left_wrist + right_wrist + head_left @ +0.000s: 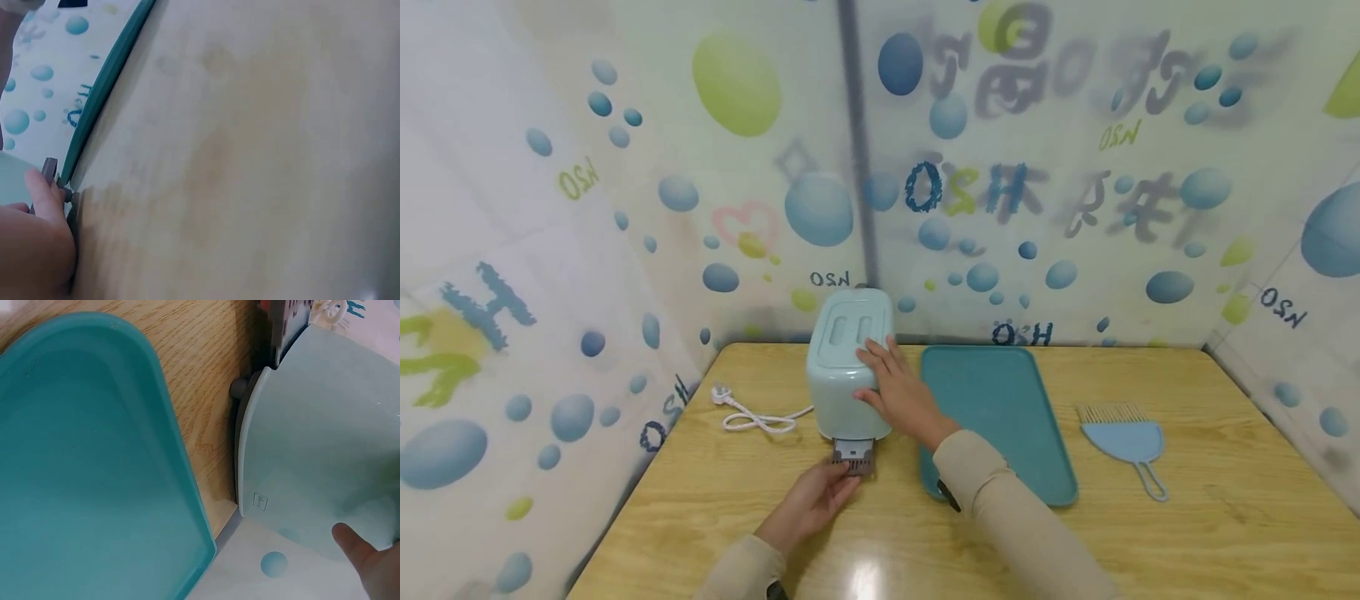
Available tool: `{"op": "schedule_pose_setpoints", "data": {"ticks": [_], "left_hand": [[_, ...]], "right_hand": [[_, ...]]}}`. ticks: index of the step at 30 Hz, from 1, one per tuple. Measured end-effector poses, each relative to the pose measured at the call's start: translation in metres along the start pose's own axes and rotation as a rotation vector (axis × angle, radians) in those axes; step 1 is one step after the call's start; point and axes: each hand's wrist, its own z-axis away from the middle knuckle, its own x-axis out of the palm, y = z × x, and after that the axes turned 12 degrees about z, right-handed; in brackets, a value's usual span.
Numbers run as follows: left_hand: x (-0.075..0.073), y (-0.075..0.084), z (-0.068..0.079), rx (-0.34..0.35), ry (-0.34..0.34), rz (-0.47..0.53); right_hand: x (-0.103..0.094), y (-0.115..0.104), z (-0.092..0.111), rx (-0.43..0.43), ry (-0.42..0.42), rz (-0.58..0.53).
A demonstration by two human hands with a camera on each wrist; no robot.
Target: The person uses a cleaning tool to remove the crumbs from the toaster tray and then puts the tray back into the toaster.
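A pale mint toaster point(848, 408) stands on the table with two slots in its lidded top. From the foot of its near end sticks out a grey slotted crumb tray point(853, 458). My left hand point(817, 500) pinches the outer edge of this tray, thumb on top and fingers below. My right hand point(901, 396) rests with spread fingers on the toaster's top edge and right side. In the right wrist view the thumb point(353, 544) lies against the toaster wall point(312, 456), and the slotted piece shows at the top.
A teal serving tray point(992, 400) lies just right of the toaster, under the right forearm. Farther right is a light blue brush point(1123, 439) with pale bristles. The white power cord and plug point(760, 417) lie looped at left. A printed curtain point(925, 250) stands behind.
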Motion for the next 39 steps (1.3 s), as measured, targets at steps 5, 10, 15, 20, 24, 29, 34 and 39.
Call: {"op": "schedule_pose_setpoints", "data": {"ticks": [5,10,15,20,24,29,34,39], "left_hand": [[-0.001,-0.002,0.014,-0.025,0.022,-0.019],[0.001,-0.004,0.019,-0.014,0.041,-0.025],[-0.002,-0.008,0.036,-0.066,0.014,0.016],[-0.006,-0.013,0.058,-0.138,0.023,0.122],[-0.008,-0.013,0.067,-0.142,0.04,0.152],[-0.009,-0.01,0.077,-0.18,0.046,0.222],[-0.013,-0.008,0.084,-0.212,-0.016,0.234],[-0.021,-0.008,0.087,-0.208,-0.067,0.146]], "right_hand": [[0.0,0.002,-0.001,-0.01,-0.021,-0.007],[0.002,0.006,-0.005,-0.015,-0.001,0.018],[-0.001,0.004,-0.004,0.003,-0.046,0.017],[0.0,0.001,0.001,0.01,-0.058,0.017],[0.0,0.0,0.001,0.001,-0.04,0.029],[0.0,0.0,0.001,-0.01,-0.035,0.034],[0.001,0.002,0.001,-0.015,-0.014,0.036],[0.003,0.004,0.0,-0.012,-0.007,0.037]]}}
